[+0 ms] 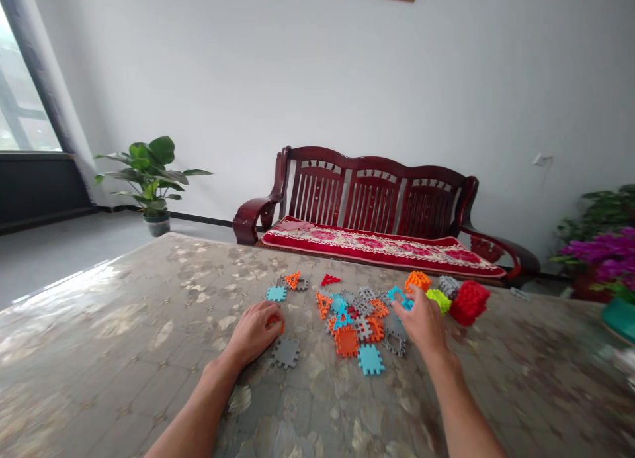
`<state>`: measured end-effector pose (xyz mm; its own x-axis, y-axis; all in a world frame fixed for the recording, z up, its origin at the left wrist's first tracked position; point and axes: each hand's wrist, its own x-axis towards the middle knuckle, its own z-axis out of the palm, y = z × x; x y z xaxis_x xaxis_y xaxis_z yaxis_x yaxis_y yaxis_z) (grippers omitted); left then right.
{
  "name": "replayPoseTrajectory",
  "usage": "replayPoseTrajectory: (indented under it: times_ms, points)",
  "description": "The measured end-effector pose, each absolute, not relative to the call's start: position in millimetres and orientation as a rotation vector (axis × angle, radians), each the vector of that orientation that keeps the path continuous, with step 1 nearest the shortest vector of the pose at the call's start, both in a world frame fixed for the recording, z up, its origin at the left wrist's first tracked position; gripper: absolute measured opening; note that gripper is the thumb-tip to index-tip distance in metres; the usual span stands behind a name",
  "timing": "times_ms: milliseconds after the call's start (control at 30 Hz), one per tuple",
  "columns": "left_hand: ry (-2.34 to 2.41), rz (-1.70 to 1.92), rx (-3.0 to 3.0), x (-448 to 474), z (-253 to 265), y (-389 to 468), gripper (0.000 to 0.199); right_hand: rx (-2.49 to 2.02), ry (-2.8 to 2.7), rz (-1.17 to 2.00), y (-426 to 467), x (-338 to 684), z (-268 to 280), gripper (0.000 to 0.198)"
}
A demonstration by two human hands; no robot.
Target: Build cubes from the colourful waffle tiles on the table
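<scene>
My left hand rests on the table with its fingers curled over an orange interlocking plastic piece, mostly hidden beneath them. Just below that hand lies a grey square tile, and a light blue tile sits beyond it. My right hand is at the right side of the loose pile, thumb and fingertips closed around a blue interlocking piece. Orange, blue and grey toothed pieces are heaped between the hands, among them an orange square tile and a light blue square tile.
Built-up blocks in orange, yellow-green and red stand beyond my right hand. A red triangular piece lies at the back of the patterned table. Behind it is a wooden bench; a potted plant stands left.
</scene>
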<state>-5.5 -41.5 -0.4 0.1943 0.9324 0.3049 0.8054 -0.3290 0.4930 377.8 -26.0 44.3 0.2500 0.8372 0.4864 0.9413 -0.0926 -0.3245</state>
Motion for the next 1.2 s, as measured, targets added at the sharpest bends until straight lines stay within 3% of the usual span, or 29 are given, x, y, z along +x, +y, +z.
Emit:
replayPoseTrajectory:
  times_ms: [333, 467, 767, 1033, 1200]
  points:
    - [1.678, 0.784, 2.275, -5.3, 1.2, -41.3, 0.016, -2.326, -1.479, -0.254, -32.8, 407.0, 44.5, 0.051]
    - [1.685, 0.762, 2.294, -4.2, 3.3, -43.6, 0.016, -2.079, -1.631, -0.287, -30.3, 386.6, 45.0, 0.036]
    - [1.739, 0.665, 2.364, 0.8, -1.0, -52.4, 0.029, -1.554, -2.202, 0.01, -48.5, 283.8, 28.0, 0.019]
    - [1.941, 0.691, 2.417, 10.1, -15.4, -49.9, 0.047, -1.217, -2.238, 0.214, -53.5, 260.9, 8.7, 0.039]
    - [1.934, 0.828, 2.453, 11.5, -12.6, -47.6, 0.045, -1.313, -1.925, 0.14, -37.9, 283.9, -0.8, 0.036]
